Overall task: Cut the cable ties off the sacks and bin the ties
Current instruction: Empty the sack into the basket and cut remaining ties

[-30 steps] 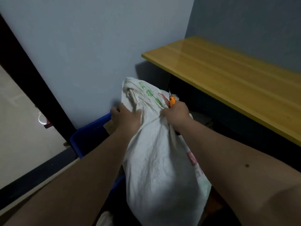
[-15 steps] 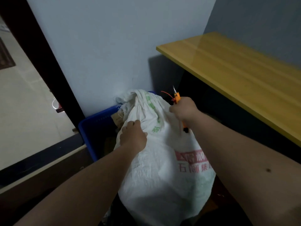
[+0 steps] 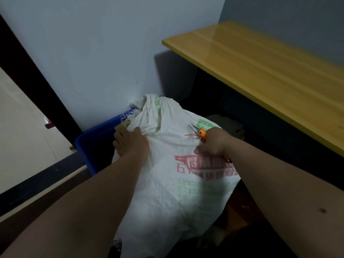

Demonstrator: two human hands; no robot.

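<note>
White woven plastic sack (image 3: 173, 183) under left hand's (image 3: 133, 144) grip could slump, and right hand (image 3: 214, 144), clutching orange-handled snips (image 3: 202, 134) plus red tie (image 3: 190, 135), might drop it.

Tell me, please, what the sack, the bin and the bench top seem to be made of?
Sack: likely woven plastic, matte white, with a fine weave texture and frayed threads at its edge. Bin: probably moulded plastic, evenly blue with a smooth rim. Bench top: wood or wood-look laminate, glossy, with grain lines and reflections.
</note>
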